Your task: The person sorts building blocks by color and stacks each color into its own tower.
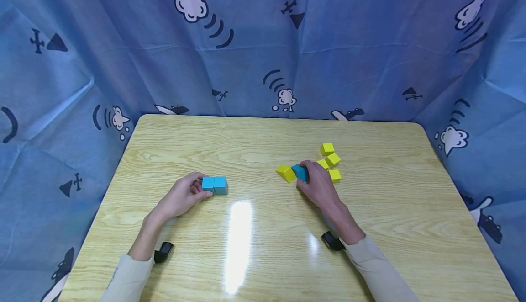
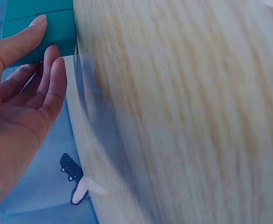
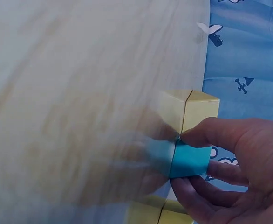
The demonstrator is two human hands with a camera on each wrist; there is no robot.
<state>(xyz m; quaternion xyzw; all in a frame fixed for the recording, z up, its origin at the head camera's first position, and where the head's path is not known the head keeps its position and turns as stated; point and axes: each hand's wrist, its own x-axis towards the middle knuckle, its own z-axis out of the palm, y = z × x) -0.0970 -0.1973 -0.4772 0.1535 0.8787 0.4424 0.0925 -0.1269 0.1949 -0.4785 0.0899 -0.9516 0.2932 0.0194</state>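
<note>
At the table's left-centre, my left hand (image 1: 178, 198) grips a group of blue cubes (image 1: 215, 185) from its left side. In the left wrist view the thumb lies across the seamed faces of these cubes (image 2: 22, 28), with the other fingers on the opposite side. Right of centre, my right hand (image 1: 321, 187) pinches a blue block (image 1: 299, 172) with a pointed end between thumb and fingers. Close to its left is a yellow triangular block (image 1: 284, 172). The right wrist view shows the pinched blue block (image 3: 192, 158) beside that yellow block (image 3: 201, 109); the palm hides part of it.
Several yellow blocks lie just beyond and right of my right hand, among them a far one (image 1: 327, 149) and a near one (image 1: 334, 175). The wooden table (image 1: 370, 146) is bordered by a blue patterned curtain (image 1: 246, 64) at the back and both sides.
</note>
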